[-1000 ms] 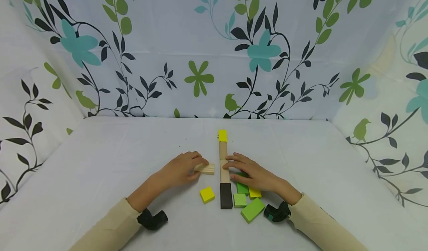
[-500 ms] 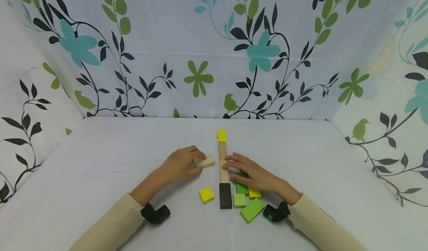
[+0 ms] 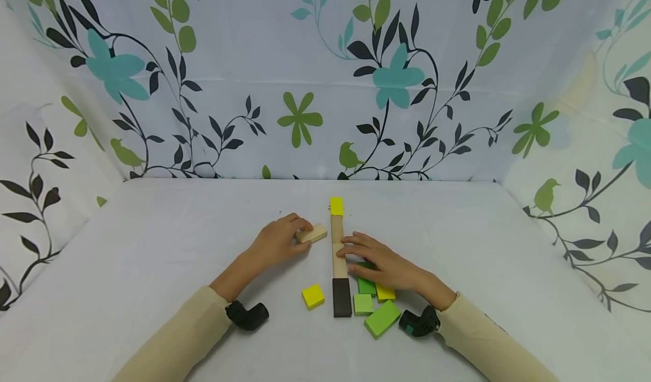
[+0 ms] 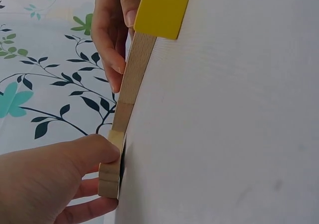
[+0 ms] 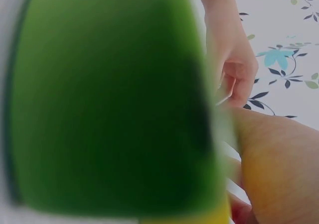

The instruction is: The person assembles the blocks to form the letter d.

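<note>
My left hand pinches a plain wooden block between thumb and fingers, just left of a straight row of blocks. From far to near the row has a small yellow block, two wooden blocks and a black block, end to end. Loosely spread, the fingers of my right hand rest along the right side of the row at the nearer wooden block. In the left wrist view the pinched block overlaps the row's line. A blurred green block covers much of the right wrist view.
Left of the black block lies a loose yellow block. Under and beside my right hand sit a green block, another yellow block, a small light green block and a longer one. A patterned cloth hangs behind the white table.
My left hand has moved forward with the wooden block and turned it, so that its right end now angles away. My right hand stays at the row.
</note>
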Tool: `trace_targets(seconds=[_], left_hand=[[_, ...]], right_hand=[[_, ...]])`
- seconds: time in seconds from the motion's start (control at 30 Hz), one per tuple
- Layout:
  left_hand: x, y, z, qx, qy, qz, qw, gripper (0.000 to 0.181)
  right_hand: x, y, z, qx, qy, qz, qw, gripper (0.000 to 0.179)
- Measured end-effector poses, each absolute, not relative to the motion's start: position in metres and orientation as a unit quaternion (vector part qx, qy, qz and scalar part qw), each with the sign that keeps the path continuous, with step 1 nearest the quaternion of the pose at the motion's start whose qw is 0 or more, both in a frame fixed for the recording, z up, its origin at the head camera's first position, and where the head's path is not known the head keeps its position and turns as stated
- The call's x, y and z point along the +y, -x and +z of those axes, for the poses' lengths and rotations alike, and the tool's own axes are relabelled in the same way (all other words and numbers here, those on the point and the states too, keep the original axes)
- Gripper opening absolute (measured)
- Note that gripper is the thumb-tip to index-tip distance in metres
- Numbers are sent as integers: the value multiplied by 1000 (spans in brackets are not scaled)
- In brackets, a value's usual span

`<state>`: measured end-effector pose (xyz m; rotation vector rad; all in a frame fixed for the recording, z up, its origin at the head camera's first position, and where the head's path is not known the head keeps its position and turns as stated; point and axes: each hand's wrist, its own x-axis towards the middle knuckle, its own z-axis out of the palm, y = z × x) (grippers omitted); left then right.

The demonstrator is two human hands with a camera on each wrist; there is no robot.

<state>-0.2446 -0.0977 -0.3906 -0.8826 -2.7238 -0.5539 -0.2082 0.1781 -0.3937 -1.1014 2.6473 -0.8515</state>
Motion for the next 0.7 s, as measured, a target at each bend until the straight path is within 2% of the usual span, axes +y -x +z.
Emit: trace_targets(seconds=[0.7], left_hand=[[-88,249,-387,-934,294,-172,106,28]], right_hand=[[179,211,-396,876,379,-290,72,34]])
